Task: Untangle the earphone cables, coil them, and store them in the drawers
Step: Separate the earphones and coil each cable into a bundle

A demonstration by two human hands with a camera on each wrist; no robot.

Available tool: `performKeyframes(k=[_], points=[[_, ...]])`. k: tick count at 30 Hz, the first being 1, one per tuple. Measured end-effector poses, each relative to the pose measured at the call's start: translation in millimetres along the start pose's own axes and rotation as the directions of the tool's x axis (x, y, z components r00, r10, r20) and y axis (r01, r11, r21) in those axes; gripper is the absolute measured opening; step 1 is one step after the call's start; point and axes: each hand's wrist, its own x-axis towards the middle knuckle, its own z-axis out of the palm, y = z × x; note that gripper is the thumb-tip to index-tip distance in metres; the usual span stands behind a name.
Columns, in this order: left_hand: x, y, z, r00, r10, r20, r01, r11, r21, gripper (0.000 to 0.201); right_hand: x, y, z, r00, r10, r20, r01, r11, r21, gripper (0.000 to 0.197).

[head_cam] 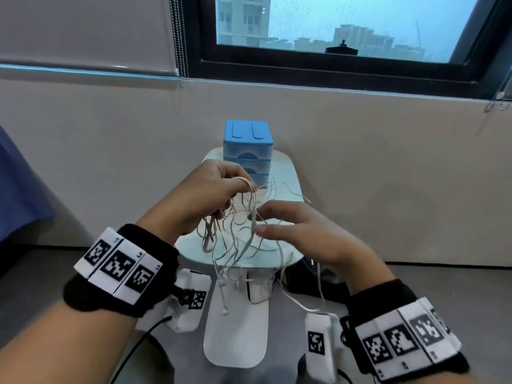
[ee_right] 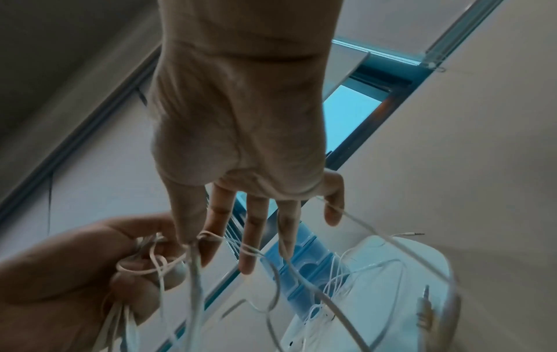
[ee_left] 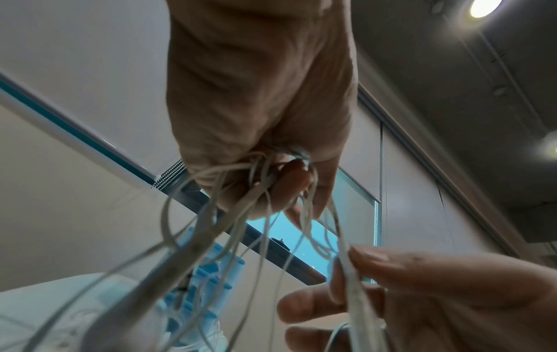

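A small white counter (head_cam: 288, 173) carries the blue drawers (head_cam: 248, 146) at its far end. Above its near part the left hand (head_cam: 205, 195) holds up the tangled earphone cables (head_cam: 238, 234), fingers curled round the bunch. The right hand (head_cam: 299, 231), fingers otherwise spread, pinches one strand just beside it.

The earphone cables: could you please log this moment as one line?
left hand grips tangled earphone cables | right hand pinches one strand | drawers closed

A small white table (head_cam: 289, 173) carries a blue drawer unit (head_cam: 248, 151) at its far end.
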Motion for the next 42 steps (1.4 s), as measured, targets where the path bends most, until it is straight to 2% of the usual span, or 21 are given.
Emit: performKeyframes(k=[2,4,6,8,10,13,16,20,22,23,25,27,28,31,35,38,42], points=[[-5,-6,3,1.000,0.009,-0.005,-0.009,1.000,0.019,0.010,-1,7,12,0.992,-0.085,-0.093,0.084,0.996,-0.018,0.016],[-10,-14,4,1.000,0.024,-0.007,-0.023,0.999,0.025,0.006,-2,14,18,0.975,-0.134,-0.177,0.142,0.989,0.033,0.018],[-15,-23,1,1.000,0.021,-0.010,-0.020,0.999,0.026,0.006,-3,17,17,0.949,-0.127,-0.288,0.161,0.982,0.095,0.018],[-19,-29,-1,1.000,0.008,-0.025,-0.008,0.999,0.035,0.012,-5,16,14,0.940,-0.077,-0.333,0.121,0.986,0.115,0.013],[-21,-31,-2,1.000,0.001,-0.024,0.000,0.999,0.040,0.014,-6,18,11,0.968,-0.012,-0.251,0.037,0.995,0.095,0.006],[-22,-26,-3,1.000,0.008,-0.012,-0.007,0.999,0.035,0.014,-10,24,5,0.989,0.109,-0.099,-0.117,0.990,-0.079,0.034],[-21,-22,-5,0.999,0.022,-0.035,-0.021,0.999,0.024,0.017,-15,20,0,0.974,0.227,0.011,-0.220,0.952,-0.212,0.053],[-18,-20,-4,0.997,0.032,-0.067,-0.032,0.999,0.009,0.015,-17,7,3,0.930,0.328,0.164,-0.328,0.944,-0.024,0.066],[-15,-20,-3,0.995,0.033,-0.093,-0.033,0.999,0.000,0.014,-14,6,6,0.947,0.278,0.164,-0.271,0.961,-0.061,0.068],[-13,-21,-2,0.994,0.030,-0.107,-0.031,1.000,-0.004,0.013,-11,7,8,0.972,0.208,0.112,-0.200,0.977,-0.075,0.062],[-10,-22,0,0.991,0.031,-0.131,-0.031,1.000,-0.002,0.012,-3,11,11,0.995,0.017,-0.100,-0.021,0.999,-0.036,0.037],[-8,-22,3,0.989,0.039,-0.145,-0.039,0.999,0.004,0.012,4,14,16,0.952,-0.115,-0.285,0.119,0.993,-0.002,0.012],[-6,-23,4,0.988,0.042,-0.149,-0.042,0.999,0.004,0.012,7,14,19,0.938,-0.146,-0.316,0.153,0.988,-0.003,0.011],[-3,-25,9,0.987,0.049,-0.151,-0.050,0.999,-0.001,0.011,12,13,29,0.919,-0.195,-0.343,0.184,0.981,-0.065,0.016],[-2,-25,10,0.987,0.050,-0.153,-0.050,0.999,0.007,0.012,15,14,33,0.857,-0.209,-0.470,0.208,0.977,-0.056,0.027],[0,-27,8,0.986,0.055,-0.160,-0.054,0.998,0.011,0.012,17,16,36,0.855,-0.233,-0.464,0.191,0.972,-0.135,0.021],[3,-28,6,0.982,0.056,-0.183,-0.055,0.998,0.013,0.010,26,28,42,0.875,-0.197,-0.443,0.118,0.973,-0.199,0.018]])
